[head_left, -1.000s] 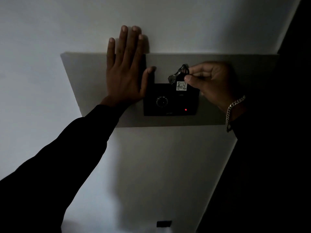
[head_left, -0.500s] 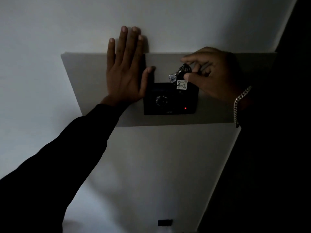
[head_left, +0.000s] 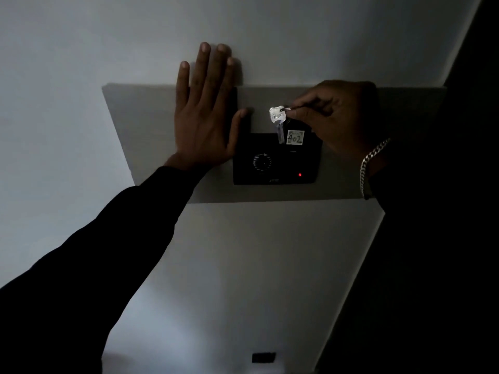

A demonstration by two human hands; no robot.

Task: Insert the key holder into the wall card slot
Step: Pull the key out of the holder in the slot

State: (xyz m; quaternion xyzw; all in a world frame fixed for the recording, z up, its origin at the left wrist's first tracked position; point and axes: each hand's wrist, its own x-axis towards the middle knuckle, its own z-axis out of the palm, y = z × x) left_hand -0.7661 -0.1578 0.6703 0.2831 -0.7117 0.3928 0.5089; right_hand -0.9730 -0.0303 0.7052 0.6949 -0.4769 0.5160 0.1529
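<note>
Black sleeve cloth (head_left: 89, 255) fills the near foreground and runs up to the left hand (head_left: 205, 114), which lies flat and spread against the wall, grasping nothing, its palm on the grey backing panel (head_left: 140, 125) near that panel's upper edge and its thumb tip just beside the dark wall card slot unit (head_left: 275, 160). Further in, the right hand (head_left: 337, 117), with a metal chain bracelet (head_left: 371, 163) at the wrist, pinches the key ring (head_left: 288, 108) between thumb and forefinger; its grip is closed on the ring. From the ring hangs a silver key (head_left: 278, 122), blade pointing down, and beside it the key holder (head_left: 294, 136), a dark tag with a pale "402" label, its lower part at the top edge of the unit; whether it has entered the slot I cannot tell in this dim light. The holder's long axis looks upright, with its lower end toward the slot. It will likely handle as light, stiff and flat, so it should slide in without bending; the loose key may swing and snag. Holding the tag's upper end rather than the ring would probably steer it better. A small red light (head_left: 300, 174) glows low on the unit.
</note>
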